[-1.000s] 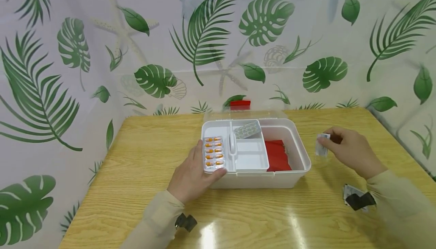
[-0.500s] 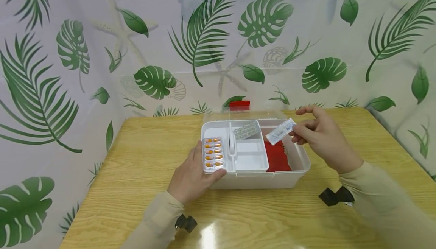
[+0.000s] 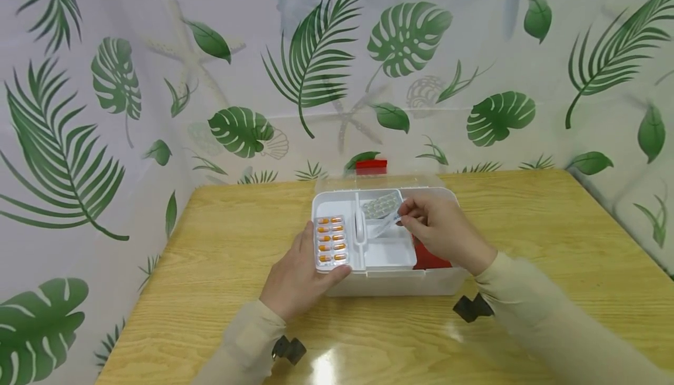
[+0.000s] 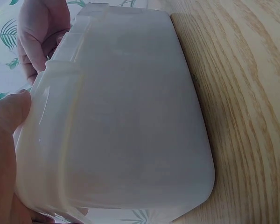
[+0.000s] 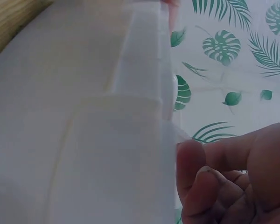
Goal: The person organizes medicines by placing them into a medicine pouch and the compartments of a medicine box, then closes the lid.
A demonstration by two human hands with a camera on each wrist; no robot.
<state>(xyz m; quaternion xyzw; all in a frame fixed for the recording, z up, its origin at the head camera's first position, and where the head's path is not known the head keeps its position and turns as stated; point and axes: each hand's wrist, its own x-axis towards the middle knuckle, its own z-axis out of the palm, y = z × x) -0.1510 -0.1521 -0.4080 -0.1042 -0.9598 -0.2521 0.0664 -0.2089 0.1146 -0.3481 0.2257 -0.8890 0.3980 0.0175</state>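
A white plastic box (image 3: 395, 284) stands on the table with its lid raised at the back. My left hand (image 3: 297, 277) holds its left front corner, thumb on the front rim and fingers along the side. Between thumb and fingers my right hand (image 3: 444, 230) pinches a small white packet (image 3: 383, 227), tilted over the middle of the inner tray (image 3: 389, 256). A blister pack of orange capsules (image 3: 332, 241) lies in the tray's left compartment. Another blister pack (image 3: 381, 204) sits in the back right one. My right hand partly hides a red packet (image 3: 430, 258) in the box.
The box's clear lid (image 3: 408, 182) leans back, with something red (image 3: 371, 167) at its top. A wooden table (image 3: 221, 239) surrounds the box. Behind it hangs a leaf-patterned cloth (image 3: 326, 139).
My right hand has carried the white packet leftward from the table's right side, past the red packet, to above the tray. My left hand stays on the box corner.
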